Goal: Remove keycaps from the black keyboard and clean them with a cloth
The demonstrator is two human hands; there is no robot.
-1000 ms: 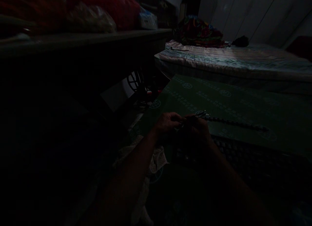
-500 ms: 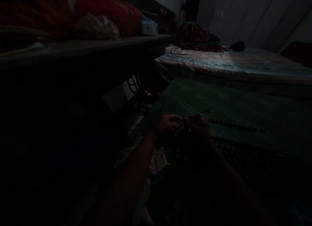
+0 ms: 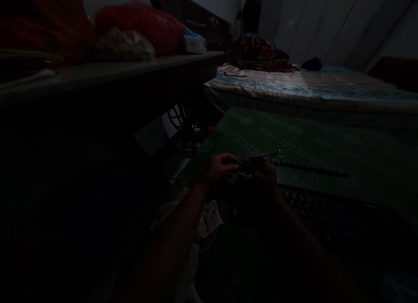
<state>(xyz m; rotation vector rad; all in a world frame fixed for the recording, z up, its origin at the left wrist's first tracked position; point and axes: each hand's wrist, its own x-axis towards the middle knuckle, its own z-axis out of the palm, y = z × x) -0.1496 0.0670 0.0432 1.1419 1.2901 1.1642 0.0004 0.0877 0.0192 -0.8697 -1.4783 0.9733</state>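
In dim light, my left hand [image 3: 222, 167] is closed, its thumb and fingers pinched around something too dark to make out. My right hand [image 3: 263, 170] is closed close beside it, their fingertips almost meeting. A thin pair of tweezers [image 3: 271, 155] sticks out of the right hand, its two slim tips pointing away to the right. Below and right of the hands lies a black keyboard [image 3: 326, 207]. Beyond it a narrow dark row of small knobbly pieces [image 3: 313, 168] stretches over the green printed board [image 3: 277, 137].
A crumpled pale cloth [image 3: 209, 218] lies under my left forearm. On the left stands a dark table [image 3: 183, 63] bearing a red bag [image 3: 140, 26] and a tissue pack [image 3: 195, 42]. A bed [image 3: 313, 87] with folded patterned bedding [image 3: 259, 52] is at the back.
The view has shifted slightly. My hands stay together at the same spot, and the tweezers in my right hand have tilted a little flatter.
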